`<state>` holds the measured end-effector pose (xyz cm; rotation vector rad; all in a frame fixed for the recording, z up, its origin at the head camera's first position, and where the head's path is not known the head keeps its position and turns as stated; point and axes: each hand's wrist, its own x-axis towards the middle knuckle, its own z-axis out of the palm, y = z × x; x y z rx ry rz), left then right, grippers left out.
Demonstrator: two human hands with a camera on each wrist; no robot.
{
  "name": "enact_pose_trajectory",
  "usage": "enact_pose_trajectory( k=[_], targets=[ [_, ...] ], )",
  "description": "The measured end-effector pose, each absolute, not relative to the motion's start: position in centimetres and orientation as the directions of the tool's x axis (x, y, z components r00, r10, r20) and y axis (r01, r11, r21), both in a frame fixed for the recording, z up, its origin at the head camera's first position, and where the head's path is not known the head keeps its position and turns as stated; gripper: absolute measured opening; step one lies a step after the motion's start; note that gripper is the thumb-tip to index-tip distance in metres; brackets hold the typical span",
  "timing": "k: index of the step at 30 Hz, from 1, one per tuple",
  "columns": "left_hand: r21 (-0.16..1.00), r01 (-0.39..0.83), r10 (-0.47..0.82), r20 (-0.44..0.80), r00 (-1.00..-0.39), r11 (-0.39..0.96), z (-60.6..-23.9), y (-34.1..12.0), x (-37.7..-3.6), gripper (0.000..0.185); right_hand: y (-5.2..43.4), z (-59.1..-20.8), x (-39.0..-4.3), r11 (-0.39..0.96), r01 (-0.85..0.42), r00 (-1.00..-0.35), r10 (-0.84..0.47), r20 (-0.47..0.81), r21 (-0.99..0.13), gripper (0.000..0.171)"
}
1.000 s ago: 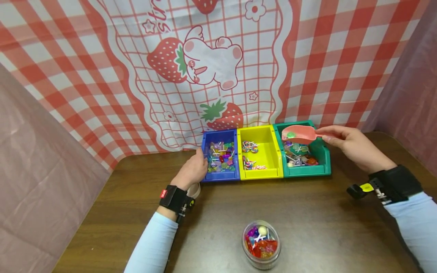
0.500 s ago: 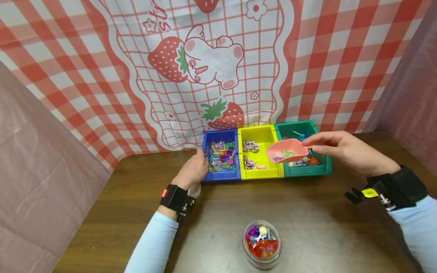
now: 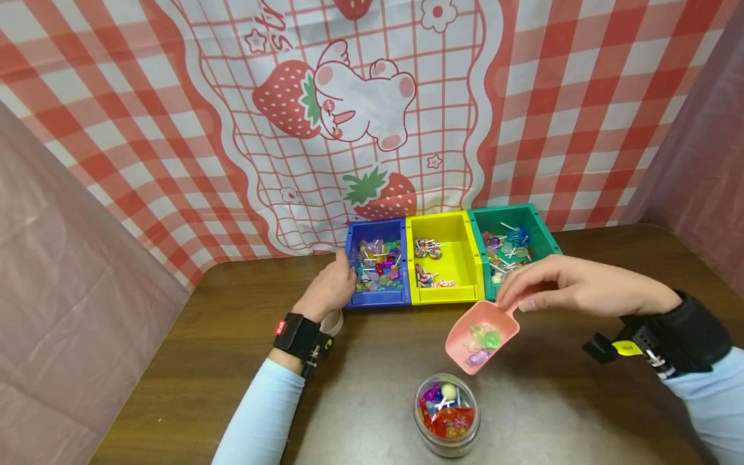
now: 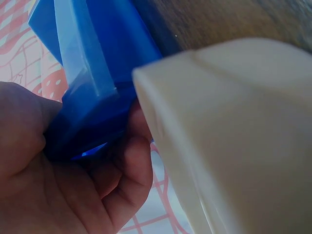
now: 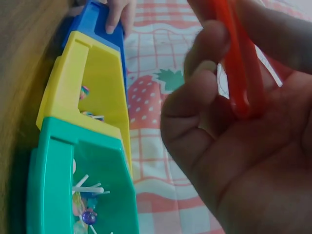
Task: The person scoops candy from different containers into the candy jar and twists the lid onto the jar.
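Moved: the pink scoop (image 3: 482, 336) has come from over the green bin (image 3: 543, 234) toward the table's near edge.
Right hand (image 3: 572, 286): pinches the scoop's handle, above the jar (image 3: 446, 414).
Left hand (image 3: 329, 290): grips the blue bin (image 3: 372, 298), far edge.

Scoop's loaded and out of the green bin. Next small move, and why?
Probably carry the pink scoop a little down and left over the clear jar, then tip it. The right hand pinches its handle, sweets sit in the bowl, and its lip hangs just above and right of the jar's open mouth.
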<state>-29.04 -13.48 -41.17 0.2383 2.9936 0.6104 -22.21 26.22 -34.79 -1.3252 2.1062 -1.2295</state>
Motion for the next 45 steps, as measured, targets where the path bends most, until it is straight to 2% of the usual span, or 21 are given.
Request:
enact_pose_trajectory(
  k=[7, 17, 32, 45],
  targets=[
    [0.400, 0.138, 0.168, -0.039, -0.985, 0.906, -41.2, -13.5, -29.0, 0.054, 25.1, -35.4, -21.9, 0.132, -0.569, -0.404, -0.904, 0.137, -0.811, 0.031],
    [0.400, 0.137, 0.169, -0.046, -0.985, 0.906, -41.1, -13.5, -29.0, 0.056, 23.8, -34.8, -20.4, 0.152, -0.571, -0.369, -0.925, 0.086, -0.807, 0.027],
    [0.397, 0.143, 0.174, -0.042, -0.984, 0.907, -41.1, -13.4, -29.0, 0.054, 22.5, -33.2, -18.2, 0.234, -0.700, -0.388, -0.918, 0.085, -0.675, 0.026],
    [0.394, 0.145, 0.173, -0.036, -0.984, 0.908, -41.2, -13.5, -29.0, 0.053, 22.0, -32.5, -16.8, 0.319, -0.742, -0.438, -0.897, 0.066, -0.590, 0.026]
  ],
)
